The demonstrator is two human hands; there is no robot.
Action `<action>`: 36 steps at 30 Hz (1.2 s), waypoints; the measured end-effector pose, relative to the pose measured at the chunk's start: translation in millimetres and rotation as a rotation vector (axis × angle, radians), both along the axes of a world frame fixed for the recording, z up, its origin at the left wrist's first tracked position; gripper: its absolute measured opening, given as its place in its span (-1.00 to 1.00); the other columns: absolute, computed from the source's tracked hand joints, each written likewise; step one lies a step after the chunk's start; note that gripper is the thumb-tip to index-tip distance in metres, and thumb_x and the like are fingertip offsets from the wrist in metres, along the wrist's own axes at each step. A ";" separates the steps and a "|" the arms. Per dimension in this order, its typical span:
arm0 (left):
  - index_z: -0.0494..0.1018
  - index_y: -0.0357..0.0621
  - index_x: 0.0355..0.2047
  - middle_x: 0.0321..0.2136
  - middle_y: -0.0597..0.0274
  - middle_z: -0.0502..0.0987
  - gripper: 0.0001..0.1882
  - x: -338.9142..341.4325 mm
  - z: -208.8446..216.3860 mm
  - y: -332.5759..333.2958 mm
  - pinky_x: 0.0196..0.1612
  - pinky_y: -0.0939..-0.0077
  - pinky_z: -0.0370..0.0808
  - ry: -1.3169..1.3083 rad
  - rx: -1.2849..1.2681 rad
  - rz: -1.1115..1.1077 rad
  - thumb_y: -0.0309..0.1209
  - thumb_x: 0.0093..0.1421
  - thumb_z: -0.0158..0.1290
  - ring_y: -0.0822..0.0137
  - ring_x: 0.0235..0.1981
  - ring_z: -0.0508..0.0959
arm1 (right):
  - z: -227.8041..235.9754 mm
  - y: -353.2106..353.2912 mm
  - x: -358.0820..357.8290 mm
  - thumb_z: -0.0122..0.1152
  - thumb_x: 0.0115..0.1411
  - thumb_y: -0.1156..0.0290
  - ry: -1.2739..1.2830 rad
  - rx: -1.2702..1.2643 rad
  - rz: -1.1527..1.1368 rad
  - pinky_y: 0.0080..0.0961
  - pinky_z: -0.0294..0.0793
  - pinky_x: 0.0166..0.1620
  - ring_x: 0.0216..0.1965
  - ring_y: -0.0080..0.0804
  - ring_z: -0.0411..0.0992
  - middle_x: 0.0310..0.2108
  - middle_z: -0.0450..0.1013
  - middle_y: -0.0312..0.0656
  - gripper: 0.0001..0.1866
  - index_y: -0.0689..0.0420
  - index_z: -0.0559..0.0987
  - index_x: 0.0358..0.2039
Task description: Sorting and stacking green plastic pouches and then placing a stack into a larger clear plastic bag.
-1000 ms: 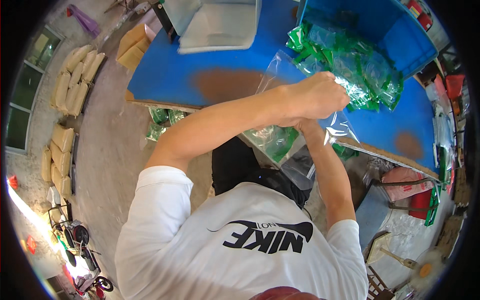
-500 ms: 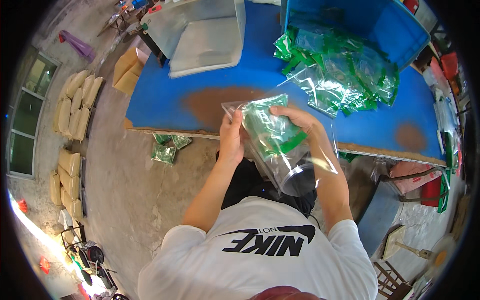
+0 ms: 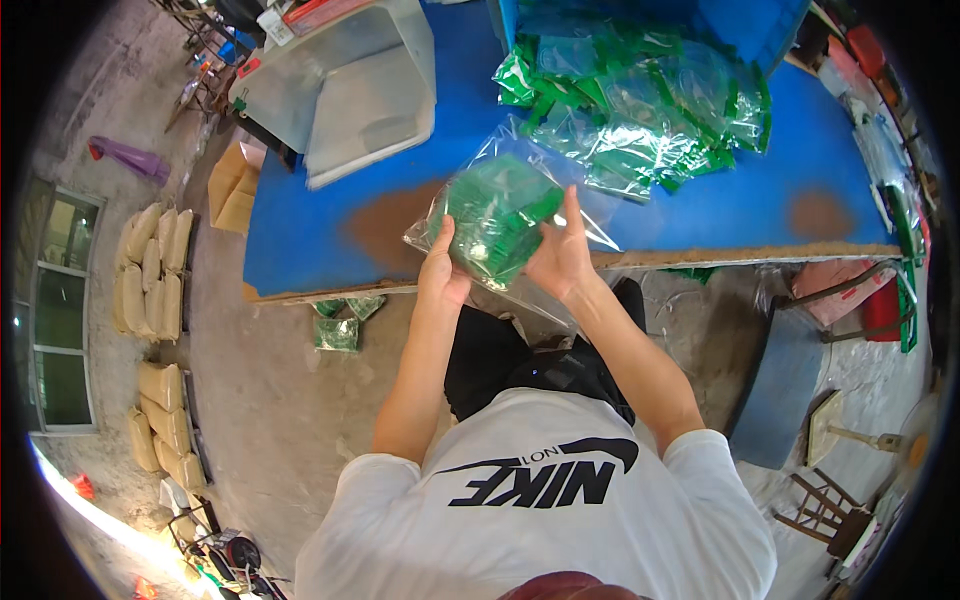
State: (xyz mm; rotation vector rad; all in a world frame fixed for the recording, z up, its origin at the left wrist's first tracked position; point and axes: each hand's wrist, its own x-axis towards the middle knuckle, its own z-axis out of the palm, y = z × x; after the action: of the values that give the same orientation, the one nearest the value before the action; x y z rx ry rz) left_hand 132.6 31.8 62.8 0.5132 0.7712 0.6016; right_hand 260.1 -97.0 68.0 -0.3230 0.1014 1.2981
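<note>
Both forearms are stretched forward from the lower edge, with the hands brought near each other over the near edge of the blue table [image 3: 690,220]. A clear bag [image 3: 520,145] with a green packet bundle [image 3: 495,205] inside is held up between them; whether the table is touched by it cannot be told. By the left hand [image 3: 445,275], the bag's left side is pinched, thumb on top and fingers tucked underneath. The right hand [image 3: 562,255] is placed at the right side with one finger pointed away from the body; whether the plastic is gripped there cannot be told.

Just beyond the bag, the way is taken up by a heap of green packets [image 3: 640,105], spilled from a blue bin [image 3: 770,30]. To the left, a stack of clear sheets [image 3: 370,120] is set in a whitish open box [image 3: 290,95]. More packets [image 3: 337,334] are seen on the floor.
</note>
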 end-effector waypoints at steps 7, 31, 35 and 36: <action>0.41 -0.21 0.09 0.03 0.13 0.54 -0.58 -25.3 7.6 12.4 0.17 0.12 0.46 -0.042 -0.038 -0.058 -0.29 0.31 0.16 0.15 0.05 0.53 | 13.5 13.7 -16.4 -0.20 0.38 -0.25 0.018 0.086 0.136 0.19 0.00 0.38 0.36 -0.06 0.16 0.35 0.21 -0.10 -0.23 0.09 0.24 0.35; 0.21 0.19 0.38 0.43 0.01 0.06 -0.33 7.3 -22.5 63.9 0.32 -0.51 -0.27 1.196 2.120 -0.432 0.16 0.36 -0.18 -0.22 0.44 -0.05 | 73.2 -20.5 19.6 0.11 0.37 0.19 -1.346 -0.299 0.164 -0.50 0.55 -0.27 -0.33 -0.48 0.57 -0.39 0.61 -0.19 -0.67 0.23 0.56 -0.11; 0.19 0.22 0.39 0.43 0.05 0.04 -0.39 6.4 -19.9 33.9 0.35 -0.43 -0.28 1.076 2.099 -0.530 0.08 0.39 -0.19 -0.18 0.45 -0.06 | 13.0 22.7 127.7 0.14 0.32 0.05 -1.764 -0.861 -0.508 -0.17 0.53 -0.09 -0.12 -0.16 0.56 -0.16 0.59 0.00 -0.56 0.14 0.55 0.00; 0.19 0.22 0.39 0.43 0.05 0.04 -0.39 4.4 -21.0 32.5 0.35 -0.43 -0.28 1.055 2.121 -0.535 0.08 0.39 -0.19 -0.18 0.45 -0.06 | -7.0 28.3 151.8 0.12 0.30 -0.05 -2.108 -1.003 -0.645 0.01 0.39 0.05 0.04 0.01 0.44 0.01 0.48 0.09 -0.46 0.09 0.50 0.10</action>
State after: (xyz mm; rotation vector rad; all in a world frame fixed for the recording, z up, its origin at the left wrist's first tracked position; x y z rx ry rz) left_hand 137.0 64.3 41.8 3.0446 0.5952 0.3895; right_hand 411.9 -68.6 61.0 -2.1054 -0.8855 -0.3115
